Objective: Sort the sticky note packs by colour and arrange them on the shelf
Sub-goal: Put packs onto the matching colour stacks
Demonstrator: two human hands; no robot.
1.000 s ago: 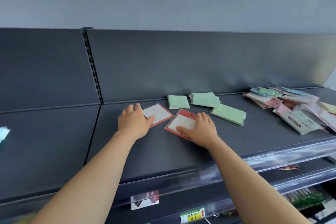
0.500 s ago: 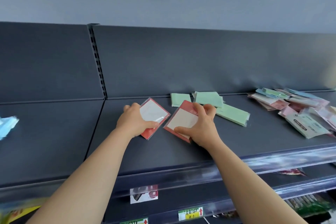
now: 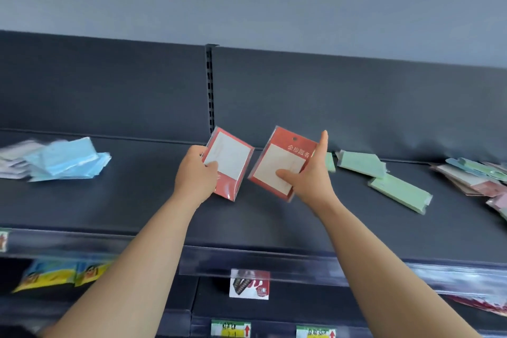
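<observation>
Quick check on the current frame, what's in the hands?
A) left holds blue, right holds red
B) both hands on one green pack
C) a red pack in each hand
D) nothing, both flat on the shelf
C: the left hand grips the first red pack and the right hand pinches the second red pack, while the blue packs and green packs lie on the shelf.

red pack (image 3: 274, 156): gold characters, perhaps 金榜题名 | price tags (image 3: 231, 330): red arrows, text blurred
</observation>
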